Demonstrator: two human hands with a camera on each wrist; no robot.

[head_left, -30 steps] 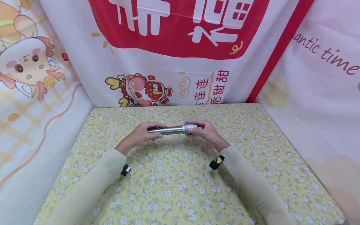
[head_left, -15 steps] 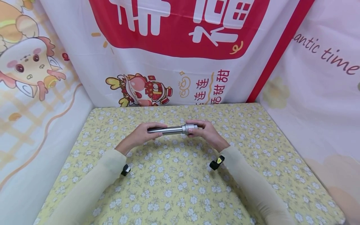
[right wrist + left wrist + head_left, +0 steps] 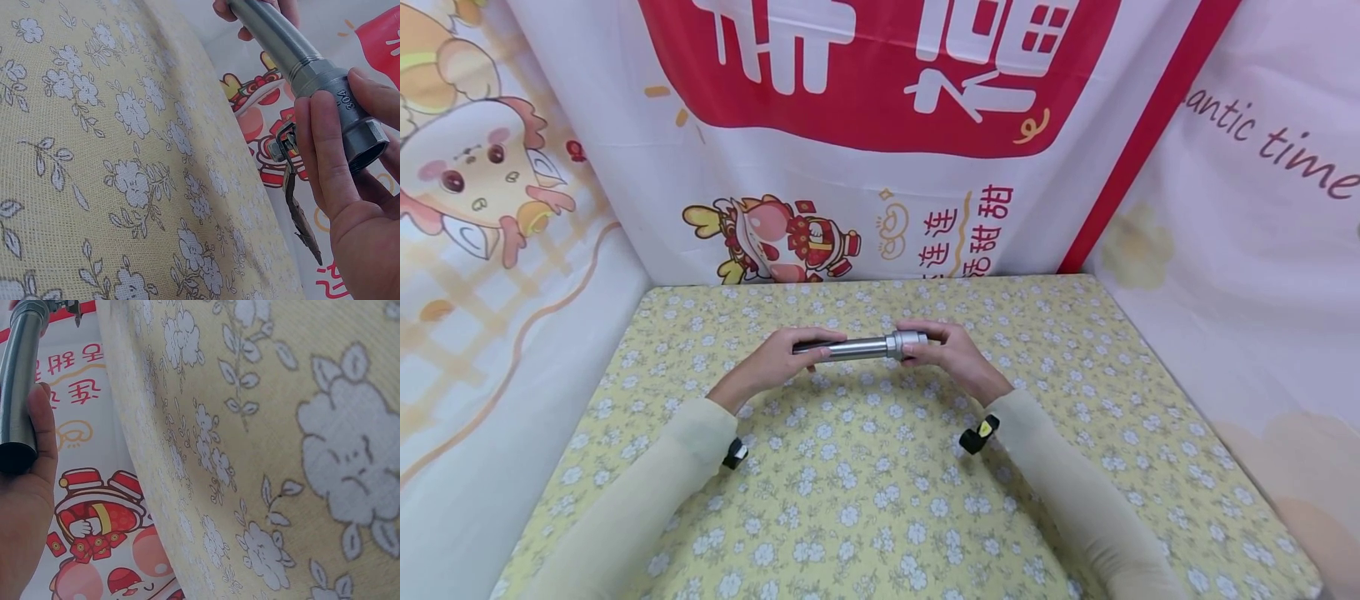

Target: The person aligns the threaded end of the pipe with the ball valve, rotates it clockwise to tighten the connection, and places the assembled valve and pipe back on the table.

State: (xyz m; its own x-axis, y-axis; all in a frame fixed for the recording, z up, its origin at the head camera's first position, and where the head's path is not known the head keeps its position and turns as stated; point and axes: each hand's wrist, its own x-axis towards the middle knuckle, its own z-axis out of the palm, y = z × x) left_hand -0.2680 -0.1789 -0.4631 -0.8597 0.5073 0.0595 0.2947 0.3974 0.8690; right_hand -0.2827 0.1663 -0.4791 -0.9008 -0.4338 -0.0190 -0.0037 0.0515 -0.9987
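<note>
A smooth steel pipe (image 3: 863, 348) is held level over the table between both hands. My left hand (image 3: 767, 362) grips its left end, thumb along the near side and fingers across the far side. In the left wrist view the pipe's end (image 3: 17, 456) looks dark. On the pipe's right end sits a metal ball valve (image 3: 347, 103) marked 304, with a hexagonal collar and threads showing at the joint. My right hand (image 3: 958, 354) holds this valve body between thumb and fingers. A worn, flat lever handle (image 3: 297, 212) hangs from its side, visible in the right wrist view.
A yellow floral cloth covers the table (image 3: 850, 517). A printed white and red curtain (image 3: 880, 125) hangs right behind the far edge, with more printed cloth at the left and right sides. Black straps (image 3: 977, 435) sit at both wrists.
My left thumb has shifted slightly upward along the pipe. The pipe, the valve and my right hand have stayed where they were.
</note>
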